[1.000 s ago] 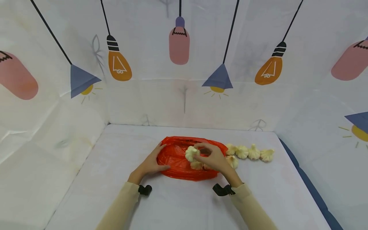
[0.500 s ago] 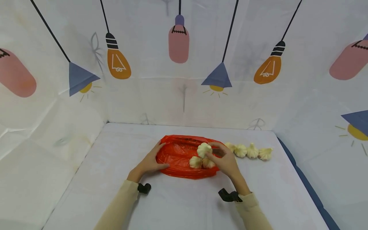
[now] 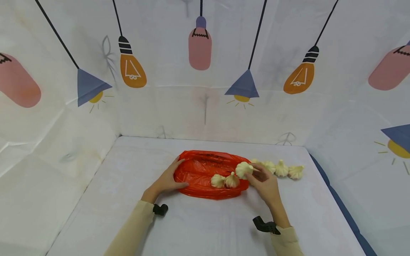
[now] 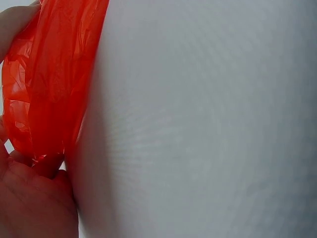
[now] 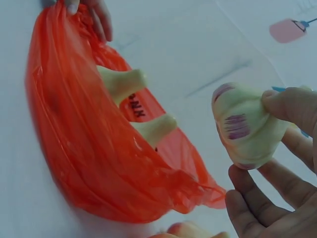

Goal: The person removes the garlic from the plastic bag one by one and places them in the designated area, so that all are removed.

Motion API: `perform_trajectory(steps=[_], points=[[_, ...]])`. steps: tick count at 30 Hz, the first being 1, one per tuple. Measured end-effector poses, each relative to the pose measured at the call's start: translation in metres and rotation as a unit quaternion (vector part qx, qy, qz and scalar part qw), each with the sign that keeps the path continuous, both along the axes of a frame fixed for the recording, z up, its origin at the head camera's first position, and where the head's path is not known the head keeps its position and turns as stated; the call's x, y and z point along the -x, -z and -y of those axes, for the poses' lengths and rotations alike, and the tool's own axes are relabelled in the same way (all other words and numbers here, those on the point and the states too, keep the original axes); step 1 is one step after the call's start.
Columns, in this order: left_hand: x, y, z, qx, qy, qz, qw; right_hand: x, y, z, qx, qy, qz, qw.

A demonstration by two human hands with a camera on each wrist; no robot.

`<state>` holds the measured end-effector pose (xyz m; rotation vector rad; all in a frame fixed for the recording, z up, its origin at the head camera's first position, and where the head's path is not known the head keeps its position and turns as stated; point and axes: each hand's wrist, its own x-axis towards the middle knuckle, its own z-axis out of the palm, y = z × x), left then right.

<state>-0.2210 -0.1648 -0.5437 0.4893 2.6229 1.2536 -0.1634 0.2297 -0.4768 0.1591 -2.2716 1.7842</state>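
In the head view, my left hand (image 3: 168, 177) holds the left end of an open red plastic bag (image 3: 195, 170), thumb at the near rim and fingers at the far rim. Two garlic bulbs (image 3: 218, 181) sit inside the bag, toward its right end. My right hand (image 3: 265, 182) pinches another garlic bulb (image 3: 244, 170) by the bag's right rim. The right wrist view shows that held garlic bulb (image 5: 245, 124) apart from the bag, with purple streaks on its pale side. Red film (image 4: 54, 84) hides part of the left fingers in the left wrist view.
Several garlic bulbs (image 3: 282, 168) stand in a row on the white table (image 3: 205, 227), right of the bag. The right hand covers part of that row. A white printed cloth (image 3: 166, 106) encloses the table at the back and sides.
My right hand has moved right with its garlic bulb, from over the bag to its right rim. Two bulbs in the bag have come into full view. The left hand keeps its place.
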Motion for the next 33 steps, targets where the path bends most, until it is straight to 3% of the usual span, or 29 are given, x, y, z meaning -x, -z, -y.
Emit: perform_trajectory(steps=[5,13,20,33], points=[[0.000,0.000,-0.001,-0.001,0.000,0.003,1.0000,-0.004,-0.001,-0.007,0.008,0.025,0.009,1.000],[0.001,0.000,-0.001,-0.005,0.006,0.002,1.0000,-0.005,0.004,-0.018,0.013,0.044,-0.019,0.999],[-0.001,-0.001,0.001,-0.003,0.001,0.003,1.0000,-0.010,0.011,-0.029,0.000,0.066,0.007,0.998],[0.002,0.002,0.000,-0.005,-0.002,0.010,0.9999,-0.013,0.024,-0.043,-0.006,0.091,0.006,0.996]])
